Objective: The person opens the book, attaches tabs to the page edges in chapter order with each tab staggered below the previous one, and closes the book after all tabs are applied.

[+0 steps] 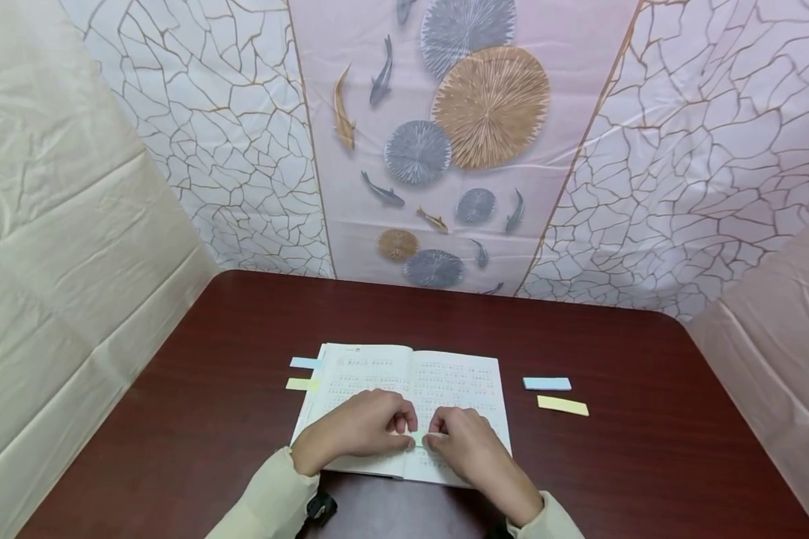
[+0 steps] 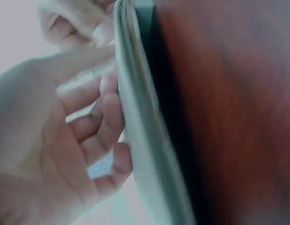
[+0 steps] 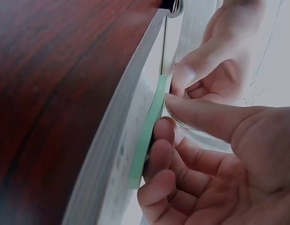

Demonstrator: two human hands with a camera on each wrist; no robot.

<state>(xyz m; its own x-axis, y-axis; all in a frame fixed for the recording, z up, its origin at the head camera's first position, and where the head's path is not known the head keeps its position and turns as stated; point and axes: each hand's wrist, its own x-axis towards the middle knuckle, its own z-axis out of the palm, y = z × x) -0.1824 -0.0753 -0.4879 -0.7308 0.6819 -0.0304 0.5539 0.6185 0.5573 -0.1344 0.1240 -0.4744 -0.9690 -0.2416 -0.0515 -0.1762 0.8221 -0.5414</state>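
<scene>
An open book [image 1: 371,367] lies on the table with printed text on both pages. Over its lower middle, my right hand [image 1: 468,445] pinches a slim pad of green sticky notes [image 3: 147,136] between thumb and curled fingers. The left hand [image 1: 367,423] meets it from the other side, its thumb [image 3: 187,75] and bent fingers gripping the far end of the pad. Only a little green shows between the two hands in the head view. In the left wrist view the left fingers [image 2: 105,131] are curled over the pages, beside the book's edge.
A blue sticky tab [image 1: 305,363] and a yellow one [image 1: 300,384] stick out from the book's left edge. To the right of the book, a blue sticky note pad [image 1: 547,383] and a yellow pad [image 1: 562,405] lie on the dark red table [image 1: 647,449]. Patterned cloth hangs behind.
</scene>
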